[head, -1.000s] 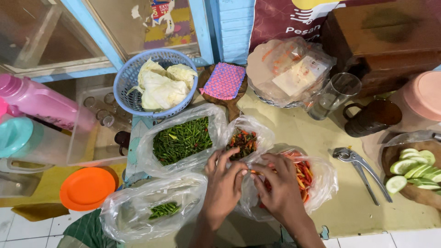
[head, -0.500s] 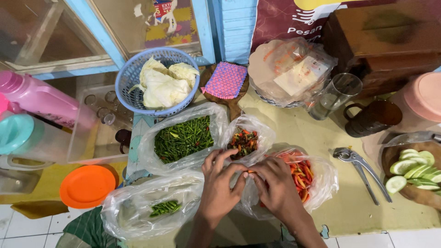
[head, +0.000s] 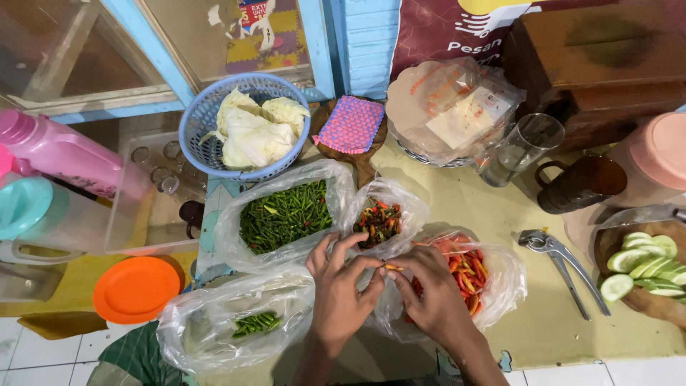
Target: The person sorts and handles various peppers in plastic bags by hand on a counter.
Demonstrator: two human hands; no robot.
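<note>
My left hand (head: 341, 289) and my right hand (head: 427, 292) meet over the table, both pinching one small orange-red chili (head: 391, 267) between their fingertips. Under my right hand lies an open clear bag of red chilies (head: 470, 270). Just beyond my fingers sits a small bag of mixed red and green chilies (head: 379, 219). A large bag of green chilies (head: 284, 214) lies to the left of it. A nearly empty bag holding a few green chilies (head: 251, 323) rests by my left wrist.
A blue basket of cabbage (head: 246, 129) stands at the back. Metal tongs (head: 564, 266) and a board of cucumber slices (head: 647, 261) lie at right. A glass (head: 520, 149), a dark mug (head: 580, 183), an orange lid (head: 134, 289) and a pink bottle (head: 68, 159) surround the bags.
My hands have drawn slightly closer together over the red chili bag, fingertips now pinching the small chili. The bags have not moved.
</note>
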